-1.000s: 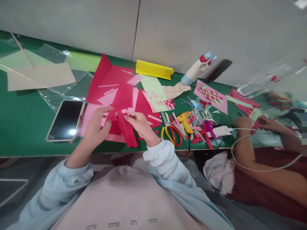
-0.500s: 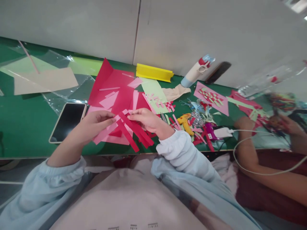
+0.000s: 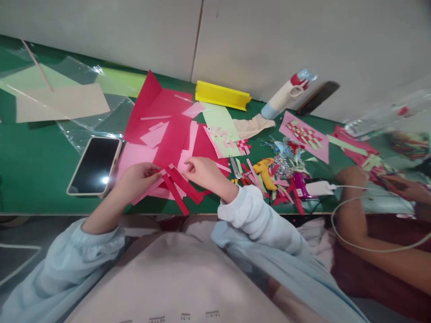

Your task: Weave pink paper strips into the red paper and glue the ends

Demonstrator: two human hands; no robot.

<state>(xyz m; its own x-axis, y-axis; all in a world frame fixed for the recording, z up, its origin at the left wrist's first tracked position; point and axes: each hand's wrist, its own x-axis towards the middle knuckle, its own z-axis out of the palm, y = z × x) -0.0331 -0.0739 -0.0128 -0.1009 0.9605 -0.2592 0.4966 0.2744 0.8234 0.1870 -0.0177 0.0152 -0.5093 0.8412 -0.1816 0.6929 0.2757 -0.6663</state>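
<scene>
Red and pink paper strips (image 3: 182, 188), crossed in a small weave at their upper end, hang over the pink sheets at the table's front. My left hand (image 3: 143, 177) pinches the woven end between thumb and fingers. Just to the right, my right hand (image 3: 207, 172) is curled, thumb and index finger drawn together, a little apart from the weave. Whether anything thin lies in that pinch I cannot make out. Beneath both hands lie red sheets (image 3: 171, 139) and a pink sheet (image 3: 134, 157) with loose pink pieces.
A phone (image 3: 96, 166) lies left. Scissors (image 3: 235, 168), a yellow glue gun (image 3: 266, 172) and paper scraps (image 3: 284, 193) lie right, near a purple device (image 3: 303, 185) with a white cable. Behind are a yellow holder (image 3: 222, 95) and bottle (image 3: 284, 96). A co-worker's arm (image 3: 353, 206) is at right.
My right hand has come away from the red strips and curled. Fewer red strips hang from the weave in my left hand. The view has shifted slightly.
</scene>
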